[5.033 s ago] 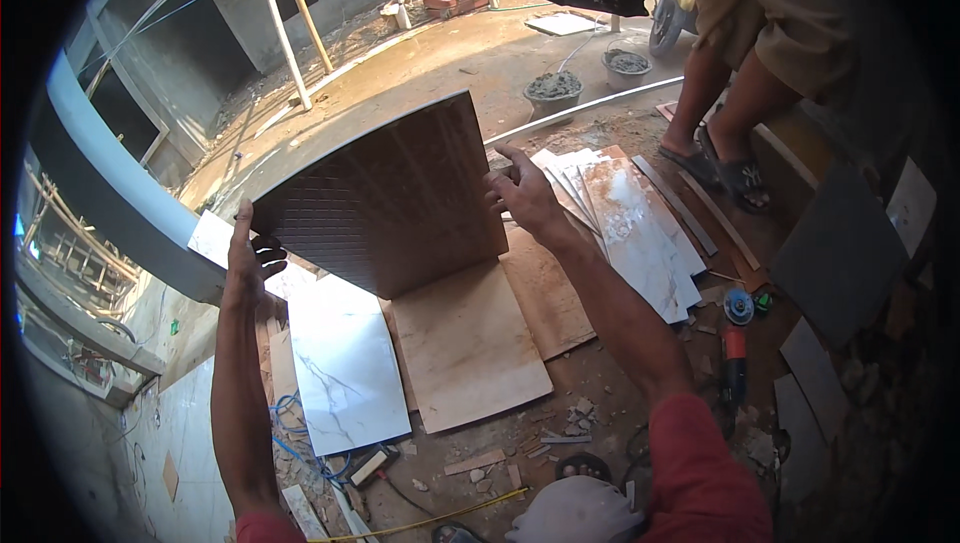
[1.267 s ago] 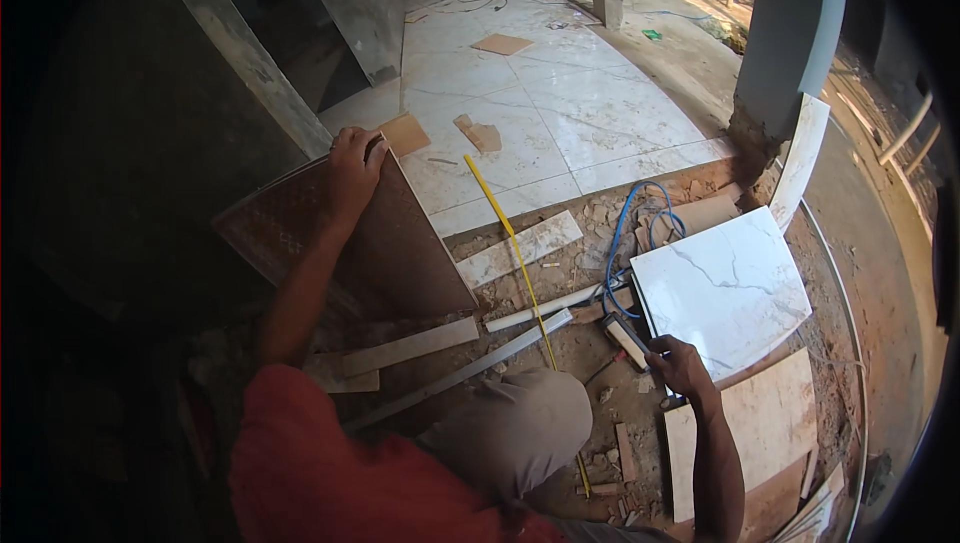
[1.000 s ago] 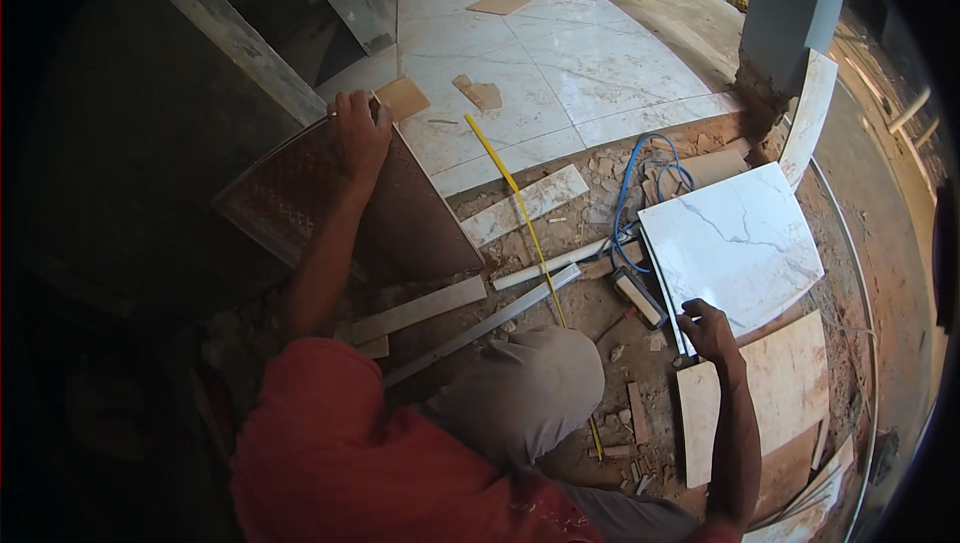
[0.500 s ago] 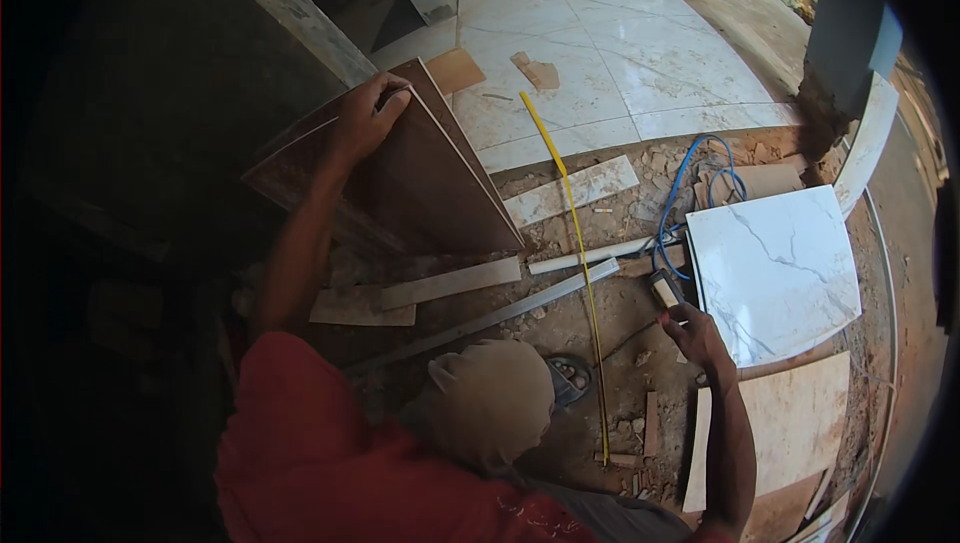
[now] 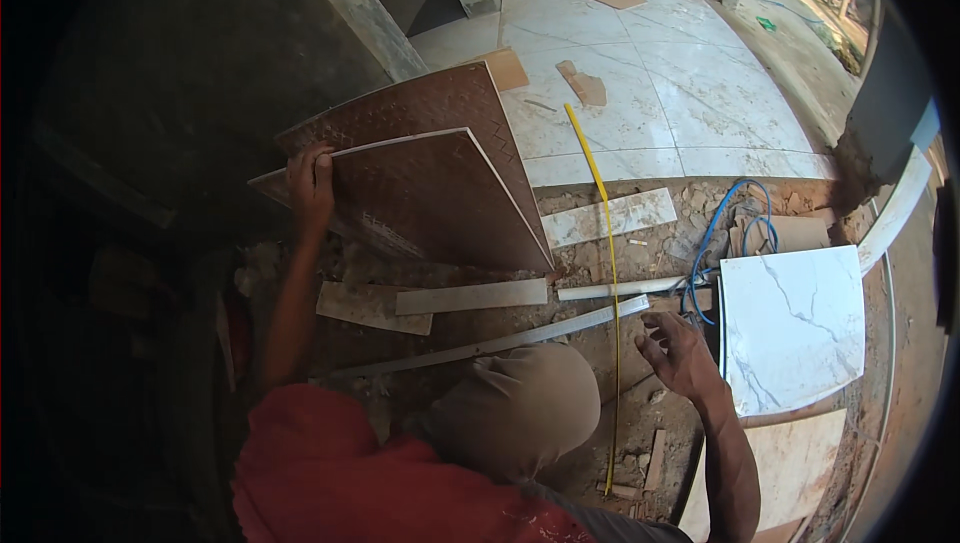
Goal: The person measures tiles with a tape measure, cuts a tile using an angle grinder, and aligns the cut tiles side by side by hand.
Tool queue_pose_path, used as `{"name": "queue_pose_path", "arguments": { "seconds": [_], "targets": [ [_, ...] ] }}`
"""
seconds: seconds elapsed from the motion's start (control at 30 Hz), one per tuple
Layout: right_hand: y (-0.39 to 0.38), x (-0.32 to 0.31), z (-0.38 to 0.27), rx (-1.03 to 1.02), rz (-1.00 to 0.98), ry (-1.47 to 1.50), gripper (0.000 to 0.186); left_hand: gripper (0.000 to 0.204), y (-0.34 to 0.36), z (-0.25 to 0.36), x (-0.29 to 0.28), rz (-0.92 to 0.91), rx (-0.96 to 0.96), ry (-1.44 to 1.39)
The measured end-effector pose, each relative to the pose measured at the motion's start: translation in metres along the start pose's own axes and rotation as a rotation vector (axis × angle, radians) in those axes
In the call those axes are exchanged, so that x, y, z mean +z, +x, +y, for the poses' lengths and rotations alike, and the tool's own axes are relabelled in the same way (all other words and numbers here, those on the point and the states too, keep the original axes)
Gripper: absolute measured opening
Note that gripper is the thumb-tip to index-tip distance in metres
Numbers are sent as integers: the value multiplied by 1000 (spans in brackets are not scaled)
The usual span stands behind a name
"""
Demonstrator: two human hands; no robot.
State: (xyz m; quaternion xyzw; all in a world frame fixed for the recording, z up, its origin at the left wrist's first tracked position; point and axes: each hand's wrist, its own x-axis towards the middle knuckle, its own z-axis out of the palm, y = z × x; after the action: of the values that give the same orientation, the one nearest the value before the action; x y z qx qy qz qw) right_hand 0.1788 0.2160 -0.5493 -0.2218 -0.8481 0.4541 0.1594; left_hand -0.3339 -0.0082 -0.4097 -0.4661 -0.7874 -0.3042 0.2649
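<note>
My left hand [image 5: 312, 183] is closed around the upper left edge of a brown-backed tile [image 5: 420, 193]. This tile tilts in front of a second brown-backed tile [image 5: 470, 103], with a gap between their tops. Both stand on their lower edges on the dirt. My right hand [image 5: 682, 353] hovers beside the white marbled tile [image 5: 795, 333], thumb and fingers apart, with nothing visible between them. To its left a long yellow strip, like a tape measure blade [image 5: 613, 343], lies across the ground from the tiled floor.
Pale tile offcuts [image 5: 470, 297], a metal bar [image 5: 500, 340] and a white pipe [image 5: 630, 289] lie ahead. A blue hose [image 5: 712, 213] coils near the marbled tile. Beyond is a white tiled floor [image 5: 690, 83] with cardboard scraps. A rounded beige cloth shape [image 5: 530, 408] blocks the lower middle.
My left hand has shifted left along the tile's edge, and the front tile now leans apart from the rear one. The dark object with a pale face at my right fingers no longer shows.
</note>
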Motion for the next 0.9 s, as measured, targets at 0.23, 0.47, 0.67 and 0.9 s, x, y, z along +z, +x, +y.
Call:
{"name": "queue_pose_path", "arguments": {
  "seconds": [0.23,0.47,0.67,0.9],
  "targets": [
    [139,34,-114,-262,117,59,60,56,-8,-34,9,338,-53,-55],
    [212,79,-159,-352,98,272,37,75,-63,-168,-19,600,-771,-721],
    [203,80,-150,-334,116,306,22,87,-88,-190,6,353,-918,-1045],
    [168,51,-114,-274,140,416,35,85,-96,-175,-14,388,-812,-979]
  ]
}}
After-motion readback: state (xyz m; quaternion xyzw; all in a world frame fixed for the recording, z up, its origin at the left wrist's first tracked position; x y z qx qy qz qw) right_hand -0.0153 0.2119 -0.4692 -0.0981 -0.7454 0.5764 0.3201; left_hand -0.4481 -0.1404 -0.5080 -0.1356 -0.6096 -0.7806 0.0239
